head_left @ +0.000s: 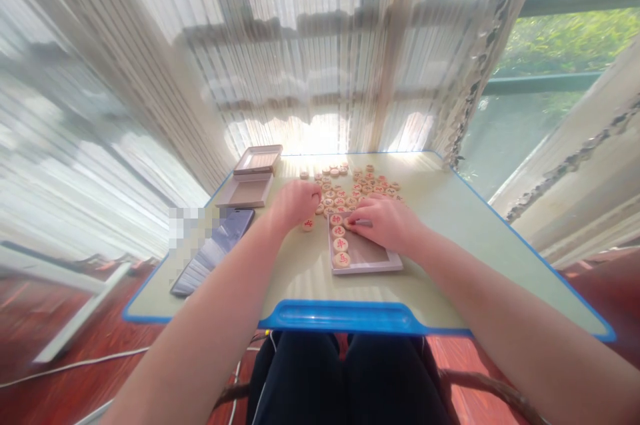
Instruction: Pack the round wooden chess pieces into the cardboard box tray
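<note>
Round wooden xiangqi pieces (pixel 341 201) with painted characters lie in a loose cluster on the table. A shallow open box (pixel 367 270) sits in front of them, with a column of several red-marked pieces (pixel 341 244) along its left side. My right hand (pixel 387 220) reaches over the box, its thumb and fingertips closed on a xiangqi piece (pixel 349 224) beside the column's top piece. Left of the box, my left hand (pixel 296 203) is closed with curled fingers at the cluster's edge; its grip is hidden. Just below those fingers shows another red-marked piece (pixel 307 224).
Two more shallow box parts (pixel 247 190) stand at the table's back left. A dark phone (pixel 215 252) lies left of my left forearm, partly blurred out. The table (pixel 450 278) has a blue rim and a blue front tray (pixel 345 317). Curtains hang behind it.
</note>
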A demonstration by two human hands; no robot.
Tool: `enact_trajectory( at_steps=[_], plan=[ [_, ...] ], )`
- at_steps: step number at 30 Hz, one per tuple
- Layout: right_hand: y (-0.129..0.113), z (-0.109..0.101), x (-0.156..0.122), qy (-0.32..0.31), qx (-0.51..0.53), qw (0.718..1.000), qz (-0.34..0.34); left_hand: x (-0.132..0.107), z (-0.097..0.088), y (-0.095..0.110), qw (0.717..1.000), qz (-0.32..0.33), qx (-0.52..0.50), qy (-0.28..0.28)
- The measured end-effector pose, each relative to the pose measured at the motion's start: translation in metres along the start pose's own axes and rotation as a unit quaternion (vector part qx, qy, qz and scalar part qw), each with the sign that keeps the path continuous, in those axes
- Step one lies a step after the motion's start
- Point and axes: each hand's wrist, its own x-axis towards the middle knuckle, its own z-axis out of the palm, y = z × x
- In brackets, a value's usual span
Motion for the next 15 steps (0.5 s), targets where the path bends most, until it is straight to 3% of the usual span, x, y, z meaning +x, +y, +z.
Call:
enact_trajectory(
  at_steps=[10,15],
  plan=[
    [-0.0005,0.0012,0.0033,0.002,0.006,1.000,0.011,-0.0003,-0.0006,-0.0017,1.000,-0.001,-0.017,0.004],
    [0.0001,0.0023,0.0027,0.003,0.007,1.000,0.012,0.0015,-0.0017,-0.0041,0.999,-0.032,-0.024,0.006]
  ],
)
